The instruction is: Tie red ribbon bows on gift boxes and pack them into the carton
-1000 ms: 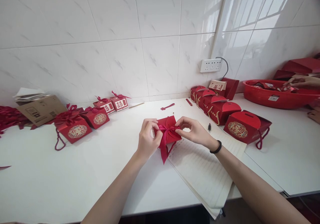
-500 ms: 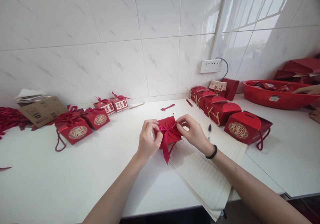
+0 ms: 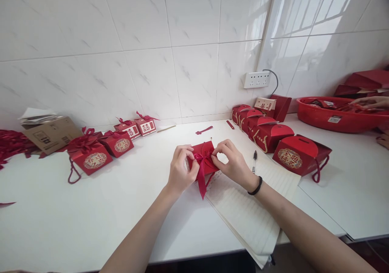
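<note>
In the middle of the table sits a small red gift box (image 3: 207, 147) with a crimson ribbon (image 3: 201, 181) tied across its top, one tail hanging down the near side. My left hand (image 3: 181, 167) pinches the ribbon at the left of the knot, thumb and forefinger together. From the other side, my right hand (image 3: 232, 163) pinches a loop of the ribbon close to the knot; its fingertips partly hide that loop. Lined sheets of paper (image 3: 246, 208) lie under my right forearm, with a black pen (image 3: 254, 159) on them.
Ribbon-tied red boxes (image 3: 94, 155) and a cardboard box (image 3: 51, 135) stand at left. A row of red boxes (image 3: 261, 133) lines the right, ending in a larger box (image 3: 300, 155). Behind, another person's hand (image 3: 372, 102) reaches into a red basin (image 3: 322, 117).
My right hand has shifted slightly left, closer to the knot. My left hand stays almost still. At the far right, the other person's hand has moved up and further over the basin.
</note>
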The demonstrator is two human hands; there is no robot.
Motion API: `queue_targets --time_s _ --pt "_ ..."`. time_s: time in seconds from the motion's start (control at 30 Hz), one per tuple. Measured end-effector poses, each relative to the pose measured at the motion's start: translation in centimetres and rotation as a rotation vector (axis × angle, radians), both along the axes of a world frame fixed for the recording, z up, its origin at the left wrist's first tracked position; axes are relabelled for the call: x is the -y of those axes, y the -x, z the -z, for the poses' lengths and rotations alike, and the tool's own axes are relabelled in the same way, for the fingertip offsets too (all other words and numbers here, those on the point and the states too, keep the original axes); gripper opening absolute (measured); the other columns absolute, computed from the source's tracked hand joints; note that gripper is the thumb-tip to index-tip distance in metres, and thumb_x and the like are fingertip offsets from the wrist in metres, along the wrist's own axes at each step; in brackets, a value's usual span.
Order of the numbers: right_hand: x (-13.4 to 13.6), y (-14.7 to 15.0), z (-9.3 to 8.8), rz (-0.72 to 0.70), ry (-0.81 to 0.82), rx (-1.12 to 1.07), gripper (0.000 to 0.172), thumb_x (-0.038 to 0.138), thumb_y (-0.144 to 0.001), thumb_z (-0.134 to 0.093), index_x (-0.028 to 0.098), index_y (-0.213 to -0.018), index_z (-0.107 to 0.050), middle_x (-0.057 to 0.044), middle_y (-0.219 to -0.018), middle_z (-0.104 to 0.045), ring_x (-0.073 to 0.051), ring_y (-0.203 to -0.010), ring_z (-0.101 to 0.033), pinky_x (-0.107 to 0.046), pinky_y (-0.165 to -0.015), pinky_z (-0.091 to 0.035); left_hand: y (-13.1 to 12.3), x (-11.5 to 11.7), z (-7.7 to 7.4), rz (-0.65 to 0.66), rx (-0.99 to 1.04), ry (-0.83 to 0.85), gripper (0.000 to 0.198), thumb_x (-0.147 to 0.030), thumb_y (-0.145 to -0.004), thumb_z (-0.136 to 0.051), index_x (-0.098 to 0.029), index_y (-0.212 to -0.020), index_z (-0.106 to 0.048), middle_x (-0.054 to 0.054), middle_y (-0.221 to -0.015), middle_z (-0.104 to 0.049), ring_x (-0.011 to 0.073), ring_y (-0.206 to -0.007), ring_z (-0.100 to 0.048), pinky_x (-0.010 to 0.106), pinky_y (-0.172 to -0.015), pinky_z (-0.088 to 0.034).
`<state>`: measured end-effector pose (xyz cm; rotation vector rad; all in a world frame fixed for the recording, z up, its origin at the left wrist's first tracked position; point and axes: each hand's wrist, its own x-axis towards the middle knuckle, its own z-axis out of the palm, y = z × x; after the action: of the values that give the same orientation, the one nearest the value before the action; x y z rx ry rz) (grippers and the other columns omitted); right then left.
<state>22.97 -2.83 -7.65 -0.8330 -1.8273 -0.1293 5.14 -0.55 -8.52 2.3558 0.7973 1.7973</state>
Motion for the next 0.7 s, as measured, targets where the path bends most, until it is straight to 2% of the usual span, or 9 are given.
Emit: queue_targets --time_s 0.13,0.43,0.6,0.7 --pt "0.08 -0.03 -0.09 -0.020 0.020 0.017 0.011 0.008 -0.083 -0.053 0.019 -0.084 -0.052 -0.006 -0.087 -0.048 -0.019 -0.085 -0.051 -0.034 -0.072 -0.047 -0.11 0.06 -0.18 -0.005 -0.011 -0.017 0.017 -0.007 -0.072 -0.054 -0.020 -0.073 -0.043 0.005 -0.088 -0.052 0.0188 -0.095 -0.056 0.032 -0.073 -0.052" --pt "-0.05 -0.14 0.24 0.109 -0.020 0.072 0.013 0.013 -0.086 -0.048 0.020 -0.076 -0.050 -0.006 -0.080 -0.050 -0.020 -0.076 -0.051 -0.036 -0.067 -0.046 -0.16 0.21 -0.38 -0.042 -0.016 -0.001 0.022 -0.009 -0.076 -0.054 -0.019 -0.063 -0.040 0.004 -0.085 -0.053 0.0181 -0.095 -0.057 0.033 -0.078 -0.050" --pt "0.04 -0.79 -0.47 -0.011 0.010 0.096 0.011 0.014 -0.086 -0.047 0.020 -0.078 -0.050 -0.006 -0.082 -0.049 -0.018 -0.075 -0.052 -0.032 -0.063 -0.048 -0.19 0.09 -0.22 -0.024 0.003 0.015 0.020 -0.007 -0.074 -0.053 -0.020 -0.068 -0.040 0.004 -0.086 -0.052 0.0181 -0.095 -0.057 0.034 -0.079 -0.051" --pt "-0.06 -1.00 -0.56 0.016 0.022 0.069 0.007 0.015 -0.085 -0.048 0.021 -0.082 -0.050 -0.006 -0.083 -0.051 -0.019 -0.077 -0.054 -0.034 -0.066 -0.049 -0.24 -0.04 -0.09 0.001 0.029 0.035 0.017 -0.007 -0.074 -0.054 -0.020 -0.076 -0.043 0.004 -0.087 -0.053 0.0185 -0.097 -0.057 0.034 -0.078 -0.052"
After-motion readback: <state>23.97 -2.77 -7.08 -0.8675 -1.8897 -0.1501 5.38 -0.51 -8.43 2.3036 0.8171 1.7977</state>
